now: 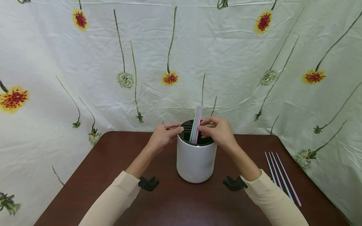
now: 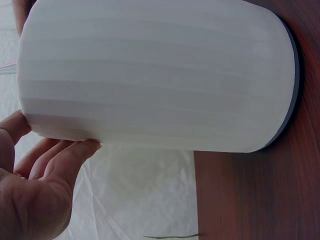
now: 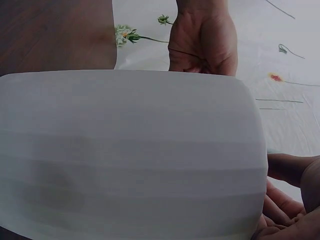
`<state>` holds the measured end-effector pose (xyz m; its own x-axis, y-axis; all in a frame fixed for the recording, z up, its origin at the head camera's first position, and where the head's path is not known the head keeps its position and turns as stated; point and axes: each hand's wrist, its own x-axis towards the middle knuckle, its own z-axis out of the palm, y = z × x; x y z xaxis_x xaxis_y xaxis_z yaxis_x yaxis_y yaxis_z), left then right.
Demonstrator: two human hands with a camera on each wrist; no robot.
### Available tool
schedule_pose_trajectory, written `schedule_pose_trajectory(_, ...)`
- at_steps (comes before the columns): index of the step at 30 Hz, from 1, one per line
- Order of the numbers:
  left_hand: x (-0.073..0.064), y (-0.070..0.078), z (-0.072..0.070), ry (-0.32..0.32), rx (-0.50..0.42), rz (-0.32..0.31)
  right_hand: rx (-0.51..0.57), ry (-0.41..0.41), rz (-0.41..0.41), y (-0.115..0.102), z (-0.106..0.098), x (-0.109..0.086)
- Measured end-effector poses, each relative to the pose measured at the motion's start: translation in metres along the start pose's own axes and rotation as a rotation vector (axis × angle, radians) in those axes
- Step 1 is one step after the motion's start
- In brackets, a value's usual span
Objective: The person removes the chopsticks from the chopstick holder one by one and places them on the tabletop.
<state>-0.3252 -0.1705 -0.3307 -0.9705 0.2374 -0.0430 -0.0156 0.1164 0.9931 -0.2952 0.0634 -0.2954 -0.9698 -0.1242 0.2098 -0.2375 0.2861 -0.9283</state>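
A white, faintly ribbed utensil holder with a black slotted top stands upright on the table. Several pale blue and pink straws rise upright from its larger opening. At the holder's left rim, my left hand holds on, thumb on top and fingers against the side; the left wrist view also shows this hand. My right hand pinches the straws between thumb and fingers just above the opening. In the right wrist view the holder hides most of the straws, while the right hand shows at its rim.
On the right of the dark brown table lie several more pink and blue straws, side by side, partly behind the right sleeve. A white cloth printed with flowers hangs behind the table and along its sides.
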Motion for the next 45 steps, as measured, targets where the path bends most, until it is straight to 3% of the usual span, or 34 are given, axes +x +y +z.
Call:
schedule_pose_trajectory(10, -0.001, 0.000, -0.001, 0.020, 0.012, -0.015, -0.082, 0.011, 0.019, 0.000, 0.004, 0.002)
schedule_pose_trajectory(18, -0.002, 0.001, 0.000, 0.002, 0.014, -0.013, 0.085, 0.005, 0.069, -0.011, -0.008, 0.001)
schedule_pose_trajectory(26, -0.002, 0.001, -0.001, -0.013, 0.016, -0.021, 0.236, 0.060, -0.042, -0.044, -0.040, 0.002)
schedule_pose_trajectory(35, -0.001, 0.001, -0.002, -0.014, 0.031, -0.030, 0.455, 0.227, -0.199, -0.076, -0.089, -0.005)
schedule_pose_trajectory(40, 0.000, 0.001, -0.002, -0.016, 0.030, -0.035, 0.462, 0.281, -0.203, -0.072, -0.116, -0.014)
schedule_pose_trajectory(45, 0.002, -0.001, -0.002, -0.008, 0.032, -0.039, 0.396, 0.328, -0.133, -0.051, -0.141, -0.027)
